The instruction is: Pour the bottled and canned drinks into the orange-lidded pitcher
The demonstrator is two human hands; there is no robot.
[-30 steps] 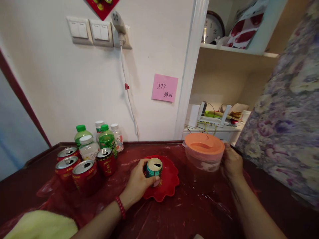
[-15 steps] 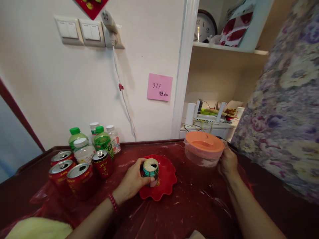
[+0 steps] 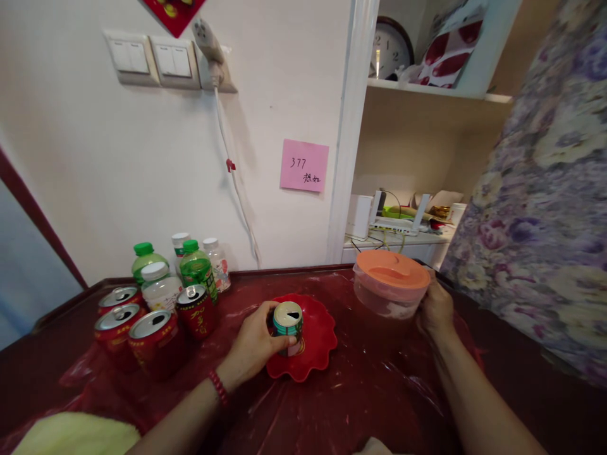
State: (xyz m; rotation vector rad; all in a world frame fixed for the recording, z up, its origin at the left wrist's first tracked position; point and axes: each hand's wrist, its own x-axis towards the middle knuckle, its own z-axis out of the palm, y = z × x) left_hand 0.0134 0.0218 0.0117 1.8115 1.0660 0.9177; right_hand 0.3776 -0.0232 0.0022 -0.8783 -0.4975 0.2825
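A small opened drink can (image 3: 288, 319), green and pale-topped, stands upright on a red scalloped plate (image 3: 318, 344). My left hand (image 3: 253, 338) is wrapped round it from the left, thumb in front. At the right, a clear plastic container (image 3: 386, 298) wears a round orange lid (image 3: 392, 268). My right hand (image 3: 437, 304) grips it at its right side; the fingers are partly hidden behind it, and whether there is a handle I cannot tell. The container looks slightly tilted, and I cannot make out whether it touches the table.
Several red drink cans (image 3: 154, 341) stand at the left, with several plastic bottles (image 3: 198, 268) behind them. A yellow cloth (image 3: 76, 435) lies at the near left. The dark red table (image 3: 332, 411) has a plastic cover. A flowered curtain (image 3: 535, 208) hangs at the right.
The orange-lidded container has shifted very slightly to the right with my right hand. My left hand stays round the can, and the plate has not visibly moved.
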